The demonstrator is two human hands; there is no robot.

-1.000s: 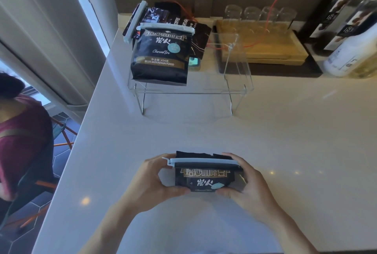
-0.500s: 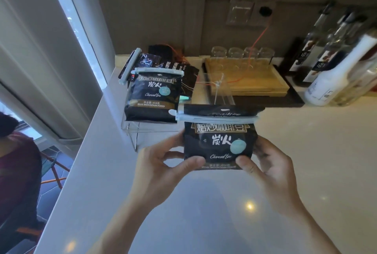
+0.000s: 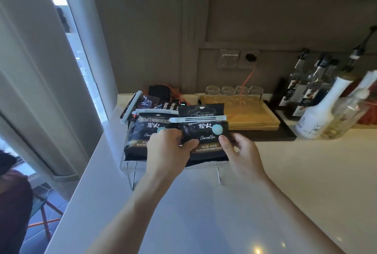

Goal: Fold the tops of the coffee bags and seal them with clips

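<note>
Clipped coffee bag being set on the clear rack.

Head view: left hand [image 3: 169, 149] and right hand [image 3: 242, 151] grip the sides of a coffee bag [image 3: 206, 141], its top folded under a pale clip [image 3: 197, 119], at the clear rack [image 3: 130, 169] on the worktop [image 3: 285, 192]. Beside it stands another clipped bag [image 3: 140, 137]. A third clip [image 3: 130, 107] sits on the bags behind; I judge little sealing remains.

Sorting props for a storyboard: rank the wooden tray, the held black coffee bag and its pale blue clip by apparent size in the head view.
1. Wooden tray, though the held black coffee bag looks alike and is nearer.
2. Pale blue clip, clearly smallest.
</note>
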